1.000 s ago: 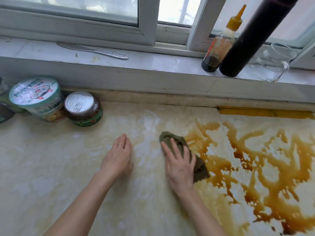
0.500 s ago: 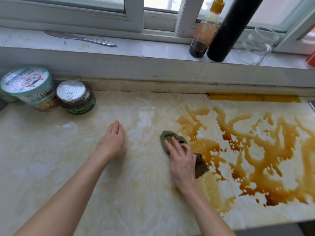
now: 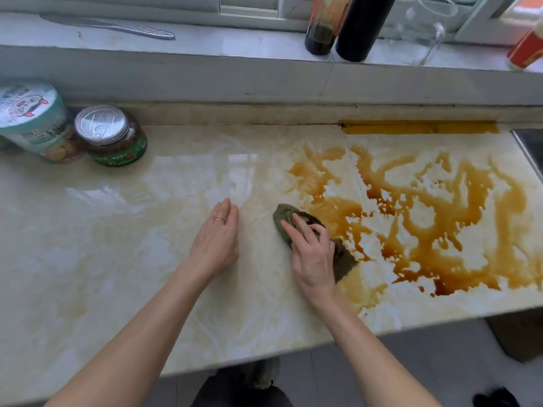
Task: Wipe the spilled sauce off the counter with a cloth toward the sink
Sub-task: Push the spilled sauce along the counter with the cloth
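Green cloth (image 3: pixel 342 261) half-hidden, perhaps soaked

Counter left of the hands: bare marble counter (image 3: pixel 88 245), open from the front edge to the back wall.
Back left corner: tub (image 3: pixel 35 121) and jar (image 3: pixel 110 136) stand touching, blocking that corner.
Centre: left hand (image 3: pixel 216 239) lies flat; right hand (image 3: pixel 313 254) presses on the cloth (image 3: pixel 343 261); a narrow gap lies between them.
Right of cloth: spilled sauce (image 3: pixel 426 215) spreads flat with nothing standing in it, up to the sink (image 3: pixel 531 154) edge.
Windowsill: bottles (image 3: pixel 349 27), glass jug (image 3: pixel 429 27) and red cup (image 3: pixel 526 51) crowd the right part; a knife (image 3: pixel 117 26) lies at the left.
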Available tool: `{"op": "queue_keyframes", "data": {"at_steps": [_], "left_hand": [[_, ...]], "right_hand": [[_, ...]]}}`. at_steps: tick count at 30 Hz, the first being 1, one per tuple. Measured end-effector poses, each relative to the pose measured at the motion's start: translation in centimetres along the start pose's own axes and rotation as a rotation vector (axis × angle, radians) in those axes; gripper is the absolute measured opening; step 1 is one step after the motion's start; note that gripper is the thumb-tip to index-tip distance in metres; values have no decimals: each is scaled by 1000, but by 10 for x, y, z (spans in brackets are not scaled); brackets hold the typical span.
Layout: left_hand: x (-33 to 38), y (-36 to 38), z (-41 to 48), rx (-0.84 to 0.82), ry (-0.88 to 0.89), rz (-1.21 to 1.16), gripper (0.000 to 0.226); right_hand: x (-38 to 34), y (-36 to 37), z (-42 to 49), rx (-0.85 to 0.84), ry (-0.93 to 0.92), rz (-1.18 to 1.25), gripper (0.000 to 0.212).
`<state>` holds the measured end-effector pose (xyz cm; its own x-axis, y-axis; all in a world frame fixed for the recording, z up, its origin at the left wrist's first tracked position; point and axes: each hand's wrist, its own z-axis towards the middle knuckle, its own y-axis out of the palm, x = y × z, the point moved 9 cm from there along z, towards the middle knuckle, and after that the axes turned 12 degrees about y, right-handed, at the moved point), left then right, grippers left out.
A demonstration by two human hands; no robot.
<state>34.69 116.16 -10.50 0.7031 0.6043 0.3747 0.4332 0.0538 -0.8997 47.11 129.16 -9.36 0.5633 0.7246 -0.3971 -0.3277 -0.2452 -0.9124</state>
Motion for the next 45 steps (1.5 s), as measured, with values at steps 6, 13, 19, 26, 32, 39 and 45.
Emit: {"op": "queue_keyframes", "data": {"at_steps": [6,13,19,26,32,39,45], "left_hand": [[9,9,-8,-7,-12,51,71],[32,16,-14,19,9,49,72],[30,26,-14,-2,-14,54,73],[32,27,-15,-10,-29,73,70],[34,25,-16,-7,-26,72,68],[34,25,-17,-25,-45,82,71],[34,27,-15,-50,-59,82,69]], "right_hand": [[-19,16,-76,-152,-372,-79,62],[28,-18,-37,-18,-94,7,53],[37,-8,-82,-114,-321,-61,60],[32,-16,-92,-106,-288,-7,53],[81,-23,-67,-125,-231,-108,60],[39,-19,-135,-184,-518,-52,57],[111,-37,-76,-143,-188,-116,60]]}}
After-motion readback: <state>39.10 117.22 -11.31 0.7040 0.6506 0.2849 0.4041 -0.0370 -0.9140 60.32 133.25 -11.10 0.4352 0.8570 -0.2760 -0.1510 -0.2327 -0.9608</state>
